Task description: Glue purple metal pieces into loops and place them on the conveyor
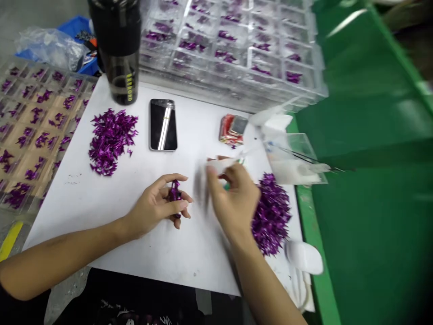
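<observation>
My left hand (157, 203) is over the middle of the white tabletop (162, 262). Its thumb and fingers close on a small shiny purple metallic piece (175, 197), which stands roughly upright. To the right, my right hand (235, 196) is smeared by motion, its fingers bent round a white thing with green marks (221, 166); its exact kind is too blurred to tell. Beside that hand lies a big heap of spiky purple pieces (271, 216), partly behind the wrist. A looser pile of similar purple pieces (111, 141) is at the left.
A phone (163, 125) and dark bottle (123, 67) stand toward the back. Stacked clear compartment trays (233, 83) rise behind; another compartment tray (35, 113) is at left. Red packets (230, 128), a clear box with tweezers (304, 155), and a white rounded object (306, 257) are at right, beside green sheeting (368, 180).
</observation>
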`<state>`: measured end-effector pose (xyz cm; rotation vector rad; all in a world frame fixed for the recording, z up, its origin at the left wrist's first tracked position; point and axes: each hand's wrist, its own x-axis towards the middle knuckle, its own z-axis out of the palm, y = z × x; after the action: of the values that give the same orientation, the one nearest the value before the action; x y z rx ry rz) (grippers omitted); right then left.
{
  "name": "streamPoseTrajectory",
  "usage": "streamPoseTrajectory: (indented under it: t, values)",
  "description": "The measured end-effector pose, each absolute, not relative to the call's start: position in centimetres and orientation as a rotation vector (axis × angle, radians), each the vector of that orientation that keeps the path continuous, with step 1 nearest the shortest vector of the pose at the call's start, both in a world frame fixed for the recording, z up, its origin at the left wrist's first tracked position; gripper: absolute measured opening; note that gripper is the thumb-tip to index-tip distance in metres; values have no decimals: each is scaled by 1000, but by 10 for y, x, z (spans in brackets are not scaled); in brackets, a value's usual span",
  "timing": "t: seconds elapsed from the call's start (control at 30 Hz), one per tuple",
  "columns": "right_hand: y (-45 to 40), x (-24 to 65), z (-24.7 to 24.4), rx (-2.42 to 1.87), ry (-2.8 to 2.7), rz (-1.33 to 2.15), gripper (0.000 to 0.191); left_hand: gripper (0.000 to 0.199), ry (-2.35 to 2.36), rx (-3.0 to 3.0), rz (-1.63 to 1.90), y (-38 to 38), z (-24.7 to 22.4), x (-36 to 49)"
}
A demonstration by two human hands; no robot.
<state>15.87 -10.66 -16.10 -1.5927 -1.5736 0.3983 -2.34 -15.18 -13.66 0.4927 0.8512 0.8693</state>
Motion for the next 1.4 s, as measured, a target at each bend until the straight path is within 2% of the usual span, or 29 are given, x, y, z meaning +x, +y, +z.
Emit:
streamPoseTrajectory:
  t: [0.1, 0.2, 0.33, 0.47, 0.63, 1.0, 1.23, 1.4]
  values:
    - [-104, 154, -166, -1658, -1680, 442, 23, 45, 855, 527, 818, -152, -133, -23]
    - [-112, 167, -156, -1647, -1765, 429, 40, 47, 848, 578, 788, -153, -134, -23]
    - [-116, 222, -131, -1862, -1820, 94, 29, 53, 836, 648, 767, -155, -137, -24]
    - [-102, 274, -128, -2038, -2020, -106, 32, 59, 819, 696, 771, -157, -139, -24]
    - [-98, 287, -143, -2002, -2295, -1, 33, 55, 809, 718, 782, -156, -142, -24]
    - [-96, 296, -147, -1965, -2222, 119, 14, 57, 806, 708, 786, -155, -142, -24]
    - [-104, 299, -140, -1917, -2040, 118, 27, 70, 826, 713, 693, -155, -134, -26]
    - [-114, 297, -137, -1915, -1941, 21, 24, 51, 835, 722, 689, -154, -133, -26]
